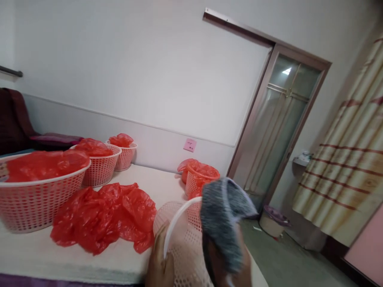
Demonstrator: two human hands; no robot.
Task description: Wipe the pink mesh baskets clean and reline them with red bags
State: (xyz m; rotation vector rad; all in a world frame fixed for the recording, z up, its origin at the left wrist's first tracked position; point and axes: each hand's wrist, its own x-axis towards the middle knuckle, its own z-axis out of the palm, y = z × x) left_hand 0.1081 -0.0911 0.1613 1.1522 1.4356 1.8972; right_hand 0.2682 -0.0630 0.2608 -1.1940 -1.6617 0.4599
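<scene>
Two hands — left [158,261] gripping basket rim [174,224], right [244,263] clutching grey fabric [216,211].

Home-like room, striped curtain [344,159], sliding glass door [277,131]

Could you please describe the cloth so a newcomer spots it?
Over the white tabletop, the left hand grips a perforated basket. Toward its right side, the right hand holds the cloth: mottled grey with lilac edging, unlike the red plastic nearby.
</scene>
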